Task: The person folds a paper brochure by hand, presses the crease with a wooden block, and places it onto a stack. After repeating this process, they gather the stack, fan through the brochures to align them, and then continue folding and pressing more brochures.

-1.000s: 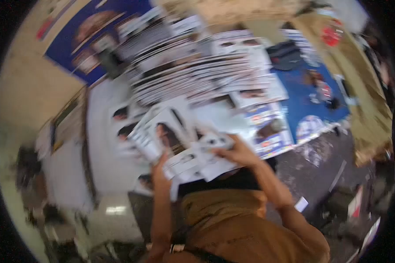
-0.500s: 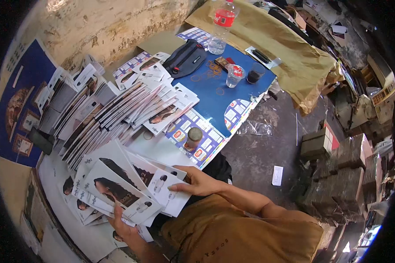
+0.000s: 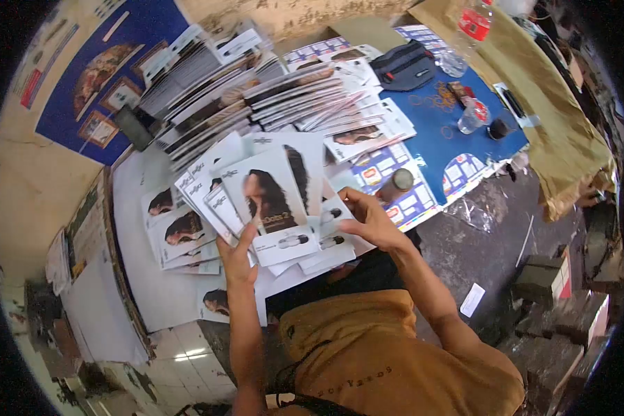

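Observation:
Several printed sheets point(image 3: 268, 197), each with a picture of a dark-haired head and earbuds below it, are fanned out over the white tabletop point(image 3: 135, 243). My left hand point(image 3: 239, 258) is closed on their lower left edge, with the thumb upright along the front sheet. On the opposite side my right hand point(image 3: 369, 220) grips the right edges, its thumb on the near side; some of its fingertips are hidden. Left of the fan lies a loose pile of similar sheets point(image 3: 184, 232), and one more sheet point(image 3: 218, 304) sits near the table's front edge.
Tall leaning stacks of printed sheets point(image 3: 256, 97) fill the table's back. To the right are a brown-capped jar point(image 3: 399, 184), a dark pouch point(image 3: 403, 66), rubber bands point(image 3: 437, 97), plastic cups point(image 3: 473, 116) and a bottle point(image 3: 473, 28). Wrapped bundles point(image 3: 544, 353) stand on the floor.
My view has turned, so the table and stacks sit further right. The fanned sheets are more upright and more squared together; both hands stay on them.

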